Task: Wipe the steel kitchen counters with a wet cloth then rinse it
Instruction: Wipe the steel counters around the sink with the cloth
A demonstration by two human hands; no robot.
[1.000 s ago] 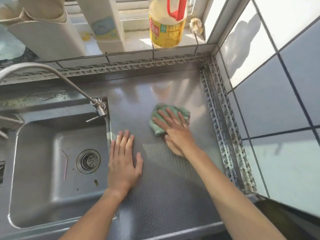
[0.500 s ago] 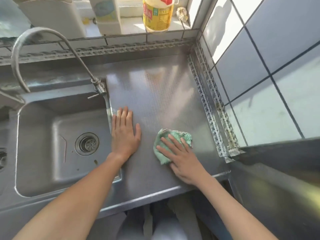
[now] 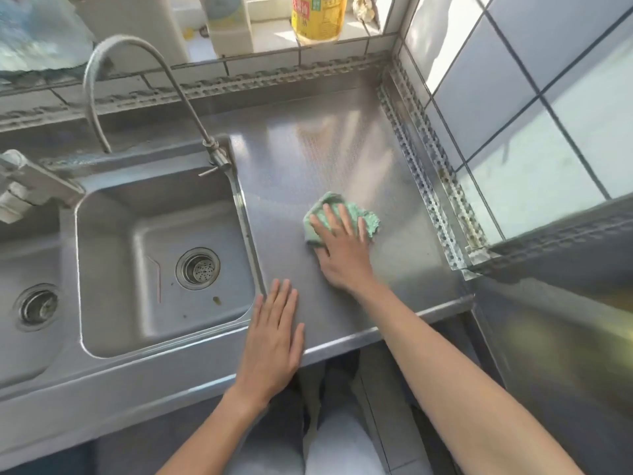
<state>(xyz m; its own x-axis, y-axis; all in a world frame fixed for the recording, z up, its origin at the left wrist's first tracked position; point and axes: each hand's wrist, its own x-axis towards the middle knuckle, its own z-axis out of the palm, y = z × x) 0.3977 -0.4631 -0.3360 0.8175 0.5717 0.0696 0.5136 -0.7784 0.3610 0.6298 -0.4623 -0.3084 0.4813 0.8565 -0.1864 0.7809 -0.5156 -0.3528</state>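
A crumpled green cloth [image 3: 368, 216] lies on the steel counter [image 3: 325, 142] to the right of the sink. My right hand [image 3: 340, 250] presses flat on the cloth with straight, spread fingers. My left hand [image 3: 274, 341] rests flat on the counter's front edge, next to the sink's right rim, fingers straight and together. The steel sink basin [image 3: 113, 234] with its round drain [image 3: 198, 268] sits at the left. A curved steel tap [image 3: 137, 49] rises from the sink's back right corner.
A second basin with a drain [image 3: 37, 306] lies at far left. A yellow oil bottle [image 3: 318, 17] and a white container [image 3: 227, 22] stand on the window ledge. Tiled wall [image 3: 548, 97] bounds the counter's right side; another steel surface [image 3: 565, 337] continues at lower right.
My right hand slid the cloth toward me, then a little back toward the wall. My left hand shifted nearer the counter's front edge. The camera pulled back, showing more of the sink.
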